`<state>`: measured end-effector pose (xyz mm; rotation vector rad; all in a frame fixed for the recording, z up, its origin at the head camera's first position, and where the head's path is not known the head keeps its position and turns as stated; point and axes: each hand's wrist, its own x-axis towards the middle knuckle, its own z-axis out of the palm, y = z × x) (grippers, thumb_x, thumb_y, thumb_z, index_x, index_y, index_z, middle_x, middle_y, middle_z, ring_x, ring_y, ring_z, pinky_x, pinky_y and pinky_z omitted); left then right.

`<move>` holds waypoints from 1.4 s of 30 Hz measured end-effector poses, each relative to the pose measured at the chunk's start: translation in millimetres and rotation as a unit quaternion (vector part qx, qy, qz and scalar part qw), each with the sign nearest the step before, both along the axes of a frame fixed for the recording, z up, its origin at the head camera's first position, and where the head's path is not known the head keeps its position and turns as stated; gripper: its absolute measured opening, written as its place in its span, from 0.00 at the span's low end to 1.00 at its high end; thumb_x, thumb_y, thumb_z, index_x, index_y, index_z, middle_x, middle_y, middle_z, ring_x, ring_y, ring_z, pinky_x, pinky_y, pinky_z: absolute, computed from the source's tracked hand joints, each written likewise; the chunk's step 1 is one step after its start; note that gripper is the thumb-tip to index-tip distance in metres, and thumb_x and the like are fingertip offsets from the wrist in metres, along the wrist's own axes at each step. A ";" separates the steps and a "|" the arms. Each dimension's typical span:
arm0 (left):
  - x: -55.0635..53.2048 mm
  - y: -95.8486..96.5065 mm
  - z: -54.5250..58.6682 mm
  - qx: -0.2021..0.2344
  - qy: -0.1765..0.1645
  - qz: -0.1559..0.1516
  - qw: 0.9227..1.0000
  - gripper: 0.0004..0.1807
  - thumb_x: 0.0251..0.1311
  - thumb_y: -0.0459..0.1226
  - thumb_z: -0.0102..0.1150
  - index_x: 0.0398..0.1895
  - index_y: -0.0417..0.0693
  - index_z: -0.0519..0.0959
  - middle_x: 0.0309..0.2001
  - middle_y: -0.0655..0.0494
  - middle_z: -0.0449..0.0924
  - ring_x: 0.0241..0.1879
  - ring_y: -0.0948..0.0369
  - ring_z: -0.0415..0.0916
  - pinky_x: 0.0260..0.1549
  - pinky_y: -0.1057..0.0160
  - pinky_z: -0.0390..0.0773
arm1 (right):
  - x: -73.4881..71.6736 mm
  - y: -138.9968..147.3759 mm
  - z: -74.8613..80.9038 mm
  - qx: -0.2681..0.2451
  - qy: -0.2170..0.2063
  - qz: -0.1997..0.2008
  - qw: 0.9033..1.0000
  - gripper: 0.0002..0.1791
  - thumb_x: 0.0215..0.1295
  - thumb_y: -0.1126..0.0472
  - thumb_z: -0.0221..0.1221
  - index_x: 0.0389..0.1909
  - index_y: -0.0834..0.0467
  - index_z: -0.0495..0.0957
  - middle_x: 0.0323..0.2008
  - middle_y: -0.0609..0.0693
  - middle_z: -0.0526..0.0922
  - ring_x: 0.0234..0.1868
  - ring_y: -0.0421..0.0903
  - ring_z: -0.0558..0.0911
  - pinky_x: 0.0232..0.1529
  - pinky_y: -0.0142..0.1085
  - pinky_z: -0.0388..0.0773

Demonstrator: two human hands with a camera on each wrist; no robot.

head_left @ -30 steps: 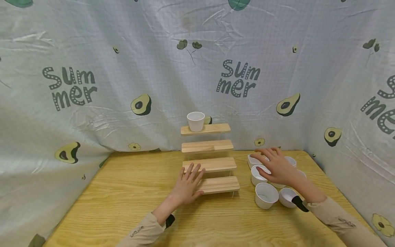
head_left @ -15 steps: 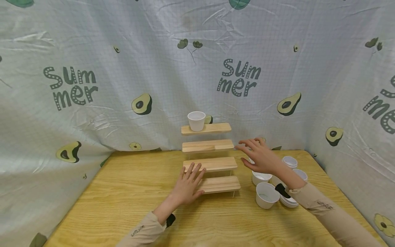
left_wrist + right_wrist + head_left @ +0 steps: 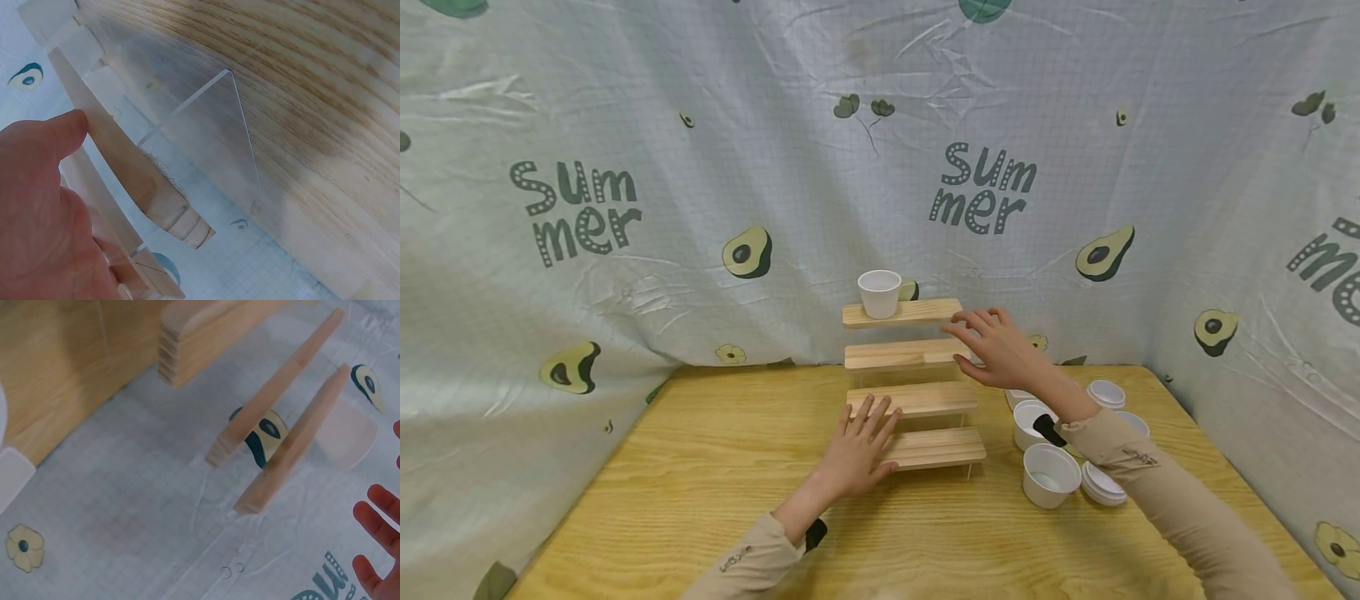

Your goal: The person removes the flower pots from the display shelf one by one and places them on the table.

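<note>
A four-tier wooden display shelf (image 3: 913,354) stands mid-table on clear side panels (image 3: 212,125). On the left end of its top tier sits a white plastic cup (image 3: 880,296), seen sideways in the right wrist view as a pale cup (image 3: 350,437). My left hand (image 3: 850,458) rests with spread fingers on the lower tiers' left end. Its thumb touches a slat's (image 3: 119,147) edge in the left wrist view. Beside the right ends of the upper tiers hovers my right hand (image 3: 1003,354), fingers loosely bent, holding nothing visible.
Several white cups and tubs stand right of the shelf, including a front cup (image 3: 1051,475) and a low tub (image 3: 1103,483); my right forearm hides some. A printed curtain (image 3: 790,200) hangs behind the wooden table (image 3: 715,467).
My right hand has moved left and up from over the white cups to the shelf's upper right end, with nothing visible in it. The left hand has stayed on the shelf.
</note>
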<state>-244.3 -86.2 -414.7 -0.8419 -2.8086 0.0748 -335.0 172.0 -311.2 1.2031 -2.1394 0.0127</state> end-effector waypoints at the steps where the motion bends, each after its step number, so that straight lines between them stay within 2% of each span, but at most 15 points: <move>1: -0.1 -0.1 0.2 0.001 0.001 -0.001 1.000 0.39 0.59 0.57 0.43 0.69 0.50 0.48 0.70 0.49 0.44 0.69 0.49 0.41 0.63 0.44 0.48 | -2.3 -3.0 1.2 -0.002 -0.001 -0.001 1.000 0.24 0.53 0.56 0.60 0.53 0.54 0.70 0.47 0.55 0.74 0.45 0.52 0.73 0.45 0.51 0.64; 9: -0.6 -2.2 1.3 -0.005 -0.003 0.006 1.000 0.39 0.59 0.57 0.43 0.69 0.51 0.48 0.71 0.50 0.43 0.70 0.49 0.41 0.63 0.44 0.48 | -20.4 -28.7 12.6 -0.011 -0.008 -0.021 1.000 0.25 0.56 0.54 0.57 0.56 0.54 0.67 0.53 0.56 0.71 0.48 0.53 0.72 0.47 0.52 0.64; 17: 0.1 -1.6 1.7 -0.016 0.015 0.006 1.000 0.39 0.58 0.58 0.43 0.69 0.51 0.50 0.70 0.49 0.45 0.69 0.49 0.43 0.63 0.45 0.51 | -38.2 -55.2 23.4 -0.002 -0.003 -0.046 0.999 0.29 0.58 0.50 0.56 0.59 0.56 0.65 0.58 0.57 0.68 0.52 0.54 0.71 0.49 0.52 0.64; 23: 0.0 0.1 -0.7 -0.020 0.011 0.009 1.000 0.39 0.59 0.59 0.40 0.69 0.52 0.48 0.70 0.50 0.43 0.69 0.50 0.42 0.63 0.45 0.50 | -49.2 -70.5 32.1 -0.003 -0.010 -0.068 0.998 0.31 0.58 0.49 0.55 0.62 0.54 0.62 0.61 0.57 0.65 0.56 0.54 0.68 0.51 0.52 0.63; 28: -0.7 0.5 -1.5 -0.016 0.018 0.006 1.000 0.39 0.59 0.58 0.42 0.69 0.51 0.49 0.70 0.50 0.44 0.69 0.50 0.43 0.63 0.45 0.51 | -54.6 -79.8 38.5 -0.001 -0.042 -0.094 0.995 0.32 0.59 0.46 0.53 0.63 0.52 0.59 0.63 0.57 0.62 0.60 0.55 0.65 0.53 0.55 0.61; 34: -1.6 0.7 -1.0 -0.018 0.019 0.006 1.000 0.39 0.59 0.58 0.41 0.69 0.51 0.48 0.70 0.50 0.44 0.69 0.50 0.42 0.63 0.45 0.50 | -57.0 -89.8 43.3 0.014 -0.091 -0.140 0.986 0.33 0.61 0.43 0.50 0.65 0.49 0.57 0.65 0.55 0.59 0.62 0.55 0.63 0.57 0.56 0.59; 42: 0.0 0.2 1.3 -0.001 0.016 -0.001 1.000 0.38 0.59 0.57 0.43 0.69 0.49 0.50 0.70 0.48 0.46 0.69 0.48 0.44 0.62 0.44 0.50 | -61.7 -101.2 42.4 0.032 -0.135 -0.162 0.977 0.32 0.64 0.43 0.45 0.67 0.46 0.51 0.68 0.55 0.53 0.65 0.55 0.58 0.59 0.59 0.54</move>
